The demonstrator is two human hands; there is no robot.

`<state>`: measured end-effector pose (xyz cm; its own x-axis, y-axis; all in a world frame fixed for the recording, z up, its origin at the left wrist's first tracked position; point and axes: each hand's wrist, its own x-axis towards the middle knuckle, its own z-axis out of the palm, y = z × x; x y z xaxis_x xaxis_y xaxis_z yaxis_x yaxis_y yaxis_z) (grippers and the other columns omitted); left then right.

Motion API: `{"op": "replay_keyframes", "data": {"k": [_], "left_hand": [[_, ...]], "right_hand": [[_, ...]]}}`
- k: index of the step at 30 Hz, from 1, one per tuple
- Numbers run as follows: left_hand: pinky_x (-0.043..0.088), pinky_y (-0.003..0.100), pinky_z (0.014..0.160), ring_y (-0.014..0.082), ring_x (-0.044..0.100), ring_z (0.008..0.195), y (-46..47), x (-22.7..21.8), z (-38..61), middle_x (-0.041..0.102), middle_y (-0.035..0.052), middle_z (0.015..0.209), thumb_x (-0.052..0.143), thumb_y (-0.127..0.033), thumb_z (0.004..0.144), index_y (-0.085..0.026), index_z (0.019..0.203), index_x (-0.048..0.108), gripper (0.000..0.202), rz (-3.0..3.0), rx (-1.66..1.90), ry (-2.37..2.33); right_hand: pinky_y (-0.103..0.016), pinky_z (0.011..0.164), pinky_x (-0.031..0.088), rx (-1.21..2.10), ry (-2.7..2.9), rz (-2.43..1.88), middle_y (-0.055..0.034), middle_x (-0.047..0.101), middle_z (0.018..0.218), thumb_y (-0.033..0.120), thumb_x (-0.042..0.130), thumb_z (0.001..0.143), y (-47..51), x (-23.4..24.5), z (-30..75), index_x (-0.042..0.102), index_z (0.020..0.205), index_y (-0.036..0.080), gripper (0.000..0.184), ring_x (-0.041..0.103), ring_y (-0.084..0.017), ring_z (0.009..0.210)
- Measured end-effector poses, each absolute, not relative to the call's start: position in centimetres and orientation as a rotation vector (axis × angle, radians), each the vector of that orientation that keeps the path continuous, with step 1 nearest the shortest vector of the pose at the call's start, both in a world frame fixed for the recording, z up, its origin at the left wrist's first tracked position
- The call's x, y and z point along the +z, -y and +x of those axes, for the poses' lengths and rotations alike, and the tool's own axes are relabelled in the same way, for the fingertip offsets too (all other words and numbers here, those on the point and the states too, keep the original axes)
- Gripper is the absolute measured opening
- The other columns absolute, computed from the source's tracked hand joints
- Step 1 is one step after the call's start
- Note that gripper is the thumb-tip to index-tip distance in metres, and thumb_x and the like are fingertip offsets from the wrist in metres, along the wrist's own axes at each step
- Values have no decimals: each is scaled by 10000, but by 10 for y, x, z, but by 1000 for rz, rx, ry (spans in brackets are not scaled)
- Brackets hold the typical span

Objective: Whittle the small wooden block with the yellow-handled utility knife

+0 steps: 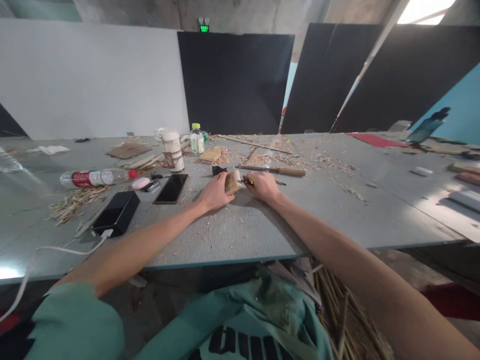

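Note:
My left hand is closed around a small pale block of wood that rests on the grey table. My right hand is closed on a small knife with a yellow and black handle, its tip against the block. Both hands sit close together at the middle of the table. Wood shavings lie scattered around them.
A wooden-handled tool lies just beyond my hands. To the left are a black phone, a power bank with a white cable, a lying plastic bottle, a paper cup and a small bottle. Bamboo strips lie below the table edge.

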<state>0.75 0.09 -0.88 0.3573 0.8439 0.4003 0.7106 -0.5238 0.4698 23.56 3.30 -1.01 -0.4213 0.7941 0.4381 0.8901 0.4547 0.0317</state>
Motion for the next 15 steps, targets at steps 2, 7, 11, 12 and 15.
{"op": "replay_keyframes", "data": {"k": [2,7,11,12,15], "left_hand": [[538,491,1018,353,667,1178,6,-8,11,671,184,1299,715,-239,784,-145,1320,525,577,2417,894,-1362],[559,477,933,350,687,1097,11,-9,15,694,167,1230,695,-270,798,-155,1304,537,543,2398,879,-1377],[556,476,944,354,689,1116,3,-7,4,687,173,1257,707,-269,789,-163,1335,518,588,2369,909,-1437],[554,483,951,361,685,1130,0,-6,1,683,179,1261,713,-268,786,-160,1336,517,594,2372,924,-1466],[545,502,992,383,657,1200,-7,-6,-5,662,198,1305,733,-271,776,-159,1349,506,626,2401,961,-1523]], "right_hand": [[-306,665,336,-392,2309,-1455,-95,807,968,340,544,976,-34,-10,237,783,1065,212,285,702,-247,843],[-300,660,346,-400,2147,-1641,-116,803,980,331,510,1008,-36,-7,236,777,1054,207,299,708,-250,840],[-294,679,375,-329,2158,-1648,-113,808,1003,355,544,1011,-32,-3,232,783,1085,215,287,718,-250,864],[-293,687,384,-315,2163,-1645,-116,808,1005,360,550,1011,-31,-2,231,787,1087,212,289,719,-250,871],[-294,707,402,-292,2184,-1626,-120,808,1000,360,562,1009,-27,0,228,798,1077,202,292,719,-251,882]]}}
